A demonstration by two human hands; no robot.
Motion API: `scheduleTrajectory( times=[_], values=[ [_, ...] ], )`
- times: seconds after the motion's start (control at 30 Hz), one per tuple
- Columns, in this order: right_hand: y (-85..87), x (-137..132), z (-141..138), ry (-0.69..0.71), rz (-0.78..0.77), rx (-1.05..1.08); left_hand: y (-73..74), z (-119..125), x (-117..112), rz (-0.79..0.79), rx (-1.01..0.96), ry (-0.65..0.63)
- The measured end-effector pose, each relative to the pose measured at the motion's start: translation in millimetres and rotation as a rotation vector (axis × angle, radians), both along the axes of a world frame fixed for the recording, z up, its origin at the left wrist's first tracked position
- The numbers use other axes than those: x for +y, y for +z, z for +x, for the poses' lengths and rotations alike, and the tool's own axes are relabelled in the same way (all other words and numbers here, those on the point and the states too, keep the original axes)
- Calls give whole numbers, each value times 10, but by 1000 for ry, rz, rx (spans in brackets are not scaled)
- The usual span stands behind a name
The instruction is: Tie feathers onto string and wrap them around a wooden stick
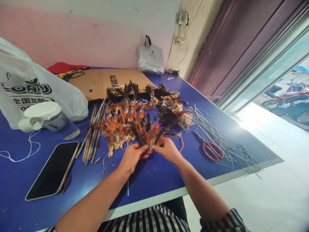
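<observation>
My left hand (pixel 132 157) and my right hand (pixel 167 149) meet at the base of a small bunch of orange and black feathers (pixel 147 133), fingers pinched around its lower end. The bunch stands fanned upward from my fingertips over the blue table (pixel 149 180). Behind it lies a loose pile of orange, brown and black feathers (pixel 135 112). A thin white thread (pixel 127 188) hangs down from under my left hand toward the table's front edge.
Thin wooden sticks (pixel 93 135) lie left of the feathers. A phone (pixel 53 169) rests face up at front left. Red-handled scissors (pixel 210 149) and a tangle of cords (pixel 224 141) lie to the right. A plastic bag (pixel 31 87), a lidded jar (pixel 48 119), cardboard (pixel 106 82) and a white bag (pixel 149 58) stand behind.
</observation>
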State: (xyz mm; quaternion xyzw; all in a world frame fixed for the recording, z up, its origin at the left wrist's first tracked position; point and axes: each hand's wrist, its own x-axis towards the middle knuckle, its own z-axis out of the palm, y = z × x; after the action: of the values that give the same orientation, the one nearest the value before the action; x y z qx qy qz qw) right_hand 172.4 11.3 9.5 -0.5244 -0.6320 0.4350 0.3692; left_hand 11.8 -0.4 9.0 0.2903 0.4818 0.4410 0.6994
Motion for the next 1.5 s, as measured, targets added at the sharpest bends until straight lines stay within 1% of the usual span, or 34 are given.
scheduleTrajectory(
  times=[0.1, 0.2, 0.3, 0.4, 0.6, 0.83, 0.93, 1.03, 1.2, 1.37, 1.5],
  values=[
    [3, -12, -25, 14, 2, -42, -4, 5, -8, 4, 10, -42],
    [29, -16, -21, 68, 4, 44, -7, 0, -11, 15, -4, -53],
    [56, -19, -6, 92, -49, 88, -5, -3, -8, 3, -38, -41],
    [52, -18, -2, 75, -87, 100, 7, 1, -5, -34, -79, -15],
    [-16, 21, 7, 83, -146, 222, 13, 4, 15, -80, -147, 25],
    [-10, 1, -46, 24, -46, 58, -24, 17, -11, 3, -71, -19],
    [9, -15, -54, 36, -71, 85, -7, 25, -26, 34, -39, -14],
    [23, -21, -46, 72, -99, 137, 3, 29, -29, 15, -48, 6],
    [13, -13, -59, 21, -135, 183, -23, 29, -16, 1, -98, 28],
    [-4, -5, -99, 17, -180, 226, -43, 33, -17, 51, -60, 28],
    [-14, -3, -99, 25, -150, 234, -66, 27, -13, 27, -72, 41]
  ],
)
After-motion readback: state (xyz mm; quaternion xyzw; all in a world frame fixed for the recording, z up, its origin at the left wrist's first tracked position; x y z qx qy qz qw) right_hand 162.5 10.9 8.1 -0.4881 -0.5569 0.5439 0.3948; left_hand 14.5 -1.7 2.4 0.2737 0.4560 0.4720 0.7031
